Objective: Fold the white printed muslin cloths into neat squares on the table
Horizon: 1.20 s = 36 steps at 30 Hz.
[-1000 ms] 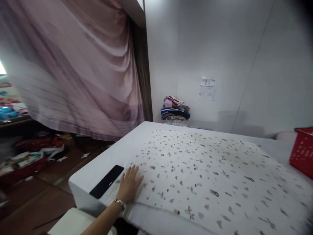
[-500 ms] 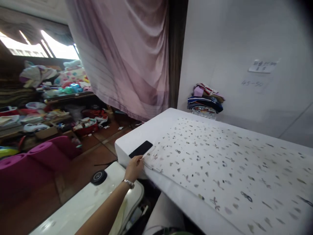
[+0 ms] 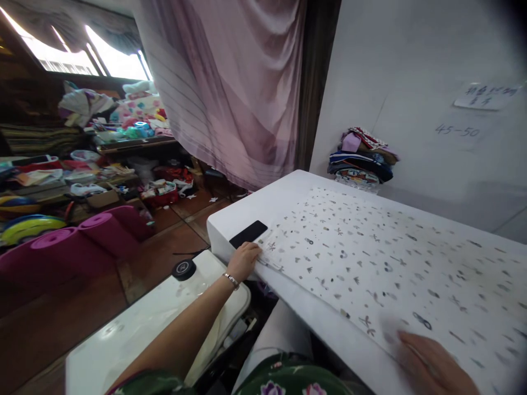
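left hand (image 3: 242,262) at printed cloth (image 3: 349,249), likely to steady its corner; black phone (image 3: 249,232) just beside fingers (image 3: 252,249) | right hand (image 3: 436,365) blurred; both grips unclear

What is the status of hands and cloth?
Left hand at corner of patterned cloth. Right hand blurred at near edge, contact unclear. Cloth spread on table. Black object beside left hand.

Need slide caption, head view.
Left hand at corner of patterned cloth, beside flat black object; blurred right hand by the cloth's near edge.

Blown-out window (image 3: 117,57) upper left, dim floor (image 3: 93,312), blurred right grip (image 3: 436,362), dark upper-right corner.
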### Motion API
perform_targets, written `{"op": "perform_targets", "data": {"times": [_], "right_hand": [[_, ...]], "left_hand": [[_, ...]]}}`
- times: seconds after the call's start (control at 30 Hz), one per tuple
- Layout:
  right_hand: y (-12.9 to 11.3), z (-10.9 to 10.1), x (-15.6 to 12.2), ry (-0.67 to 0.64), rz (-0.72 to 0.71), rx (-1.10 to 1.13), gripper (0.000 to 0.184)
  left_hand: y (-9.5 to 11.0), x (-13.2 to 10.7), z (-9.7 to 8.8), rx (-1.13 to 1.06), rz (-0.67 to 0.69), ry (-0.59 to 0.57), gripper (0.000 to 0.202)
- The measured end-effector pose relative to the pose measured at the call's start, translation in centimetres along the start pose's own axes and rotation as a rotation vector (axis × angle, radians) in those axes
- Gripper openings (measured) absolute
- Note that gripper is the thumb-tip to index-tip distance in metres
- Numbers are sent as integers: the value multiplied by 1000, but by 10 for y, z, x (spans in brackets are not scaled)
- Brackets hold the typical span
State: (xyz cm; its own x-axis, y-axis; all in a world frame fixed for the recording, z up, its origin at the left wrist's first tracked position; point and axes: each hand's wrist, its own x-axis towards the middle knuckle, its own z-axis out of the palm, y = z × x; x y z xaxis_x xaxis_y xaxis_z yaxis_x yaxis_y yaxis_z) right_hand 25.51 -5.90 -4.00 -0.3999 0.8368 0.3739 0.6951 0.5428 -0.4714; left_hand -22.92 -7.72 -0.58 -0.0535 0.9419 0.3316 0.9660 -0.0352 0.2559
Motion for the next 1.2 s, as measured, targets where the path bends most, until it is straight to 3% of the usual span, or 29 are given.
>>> {"op": "perform_targets", "data": {"times": [0.13,0.3,0.43,0.6,0.77,1.0,1.2], "right_hand": [[-56,34,50,-236,-200,45,28],[-103,68,90,-297,-318,-18,27],[-108,80,101,-346,-329,-77,27],[-108,80,103,-364,-263,-10,30],[-109,85,96,-315,-276,18,29],[-109,91,94,-259,-324,-6,27],[-111,93,95,-243,-325,33,27]], "left_hand": [[3,1,-6,30,92,-86,24],[-1,0,-7,-12,161,-134,24],[-8,4,-7,-39,193,-158,27],[-10,7,-8,12,223,-158,26],[-14,-1,-9,117,193,-116,23],[-15,-6,-20,77,185,-178,22],[-19,-3,-22,81,179,-128,18]]}}
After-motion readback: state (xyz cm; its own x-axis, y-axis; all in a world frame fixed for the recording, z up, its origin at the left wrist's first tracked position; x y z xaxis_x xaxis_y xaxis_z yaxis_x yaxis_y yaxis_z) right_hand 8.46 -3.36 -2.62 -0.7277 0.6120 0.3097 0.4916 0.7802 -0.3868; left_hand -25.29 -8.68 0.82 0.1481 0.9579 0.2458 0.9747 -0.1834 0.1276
